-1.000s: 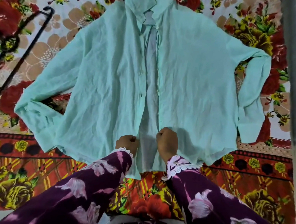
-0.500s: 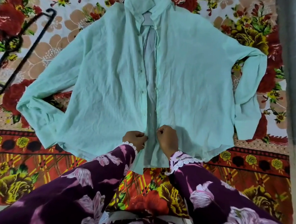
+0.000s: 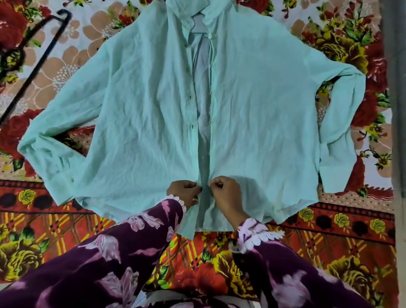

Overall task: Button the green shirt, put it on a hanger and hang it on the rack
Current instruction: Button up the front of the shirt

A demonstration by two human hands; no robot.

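Mint-green shirt (image 3: pixel 258 114) is lying front-up on a floral bedsheet (image 3: pixel 333 243), placket unbuttoned. Left hand (image 3: pixel 183 194) and right hand (image 3: pixel 225 195) are each pinching a front edge near the hem, starting the lowest button. Next, the button needs threading. A black hanger (image 3: pixel 37 67) is lying nearby, to the left.

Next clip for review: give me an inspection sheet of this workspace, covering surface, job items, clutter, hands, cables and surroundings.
Surface: floral red, yellow and beige bedsheet, spread flat.
Job's things: pale green long-sleeved cotton shirt lies face up, sleeves spread, front placket open above the hem; black plastic hanger lies left of the shirt, apart from it; rack not in view.
Clutter: nothing seen.
Hands: left hand and right hand each pinch a placket edge near the hem, close together.
Cables: nothing seen.
Surroundings: grey vertical surface along the right edge; the person's purple floral sleeves fill the foreground.
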